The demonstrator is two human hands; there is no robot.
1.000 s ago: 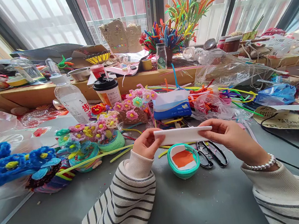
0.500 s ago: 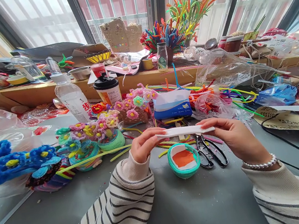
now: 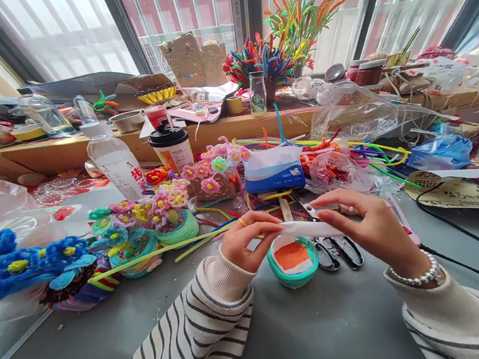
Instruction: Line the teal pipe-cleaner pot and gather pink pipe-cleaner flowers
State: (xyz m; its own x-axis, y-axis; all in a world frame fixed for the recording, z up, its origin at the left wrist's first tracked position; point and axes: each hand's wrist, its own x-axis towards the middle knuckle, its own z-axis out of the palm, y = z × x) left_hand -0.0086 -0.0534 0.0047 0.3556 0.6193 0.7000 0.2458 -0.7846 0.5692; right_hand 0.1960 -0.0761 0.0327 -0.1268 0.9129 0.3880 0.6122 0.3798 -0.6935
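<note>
My left hand (image 3: 247, 242) pinches the left end of a folded white strip (image 3: 305, 228), which looks like tissue or paper. Around the strip's right end, my right hand (image 3: 369, 225) has its thumb and index finger apart, the thumb close against the strip. Below the strip sits a small teal coiled bowl (image 3: 296, 279), with white material and an orange piece (image 3: 291, 256) inside. Black-handled scissors (image 3: 351, 253) lie right of the bowl, partly hidden by my right hand and the strip.
A blue-and-white tissue pack (image 3: 275, 177) stands behind my hands among loose pipe cleaners. Pipe-cleaner flowers (image 3: 20, 265) crowd the left, near a water bottle (image 3: 115, 167) and a lidded cup (image 3: 172, 150). A black cable (image 3: 470, 267) and cardboard (image 3: 469, 197) lie right.
The strip has lowered slightly and tilts down to the right. My left hand has moved right along it, and my right hand's thumb and index finger have spread.
</note>
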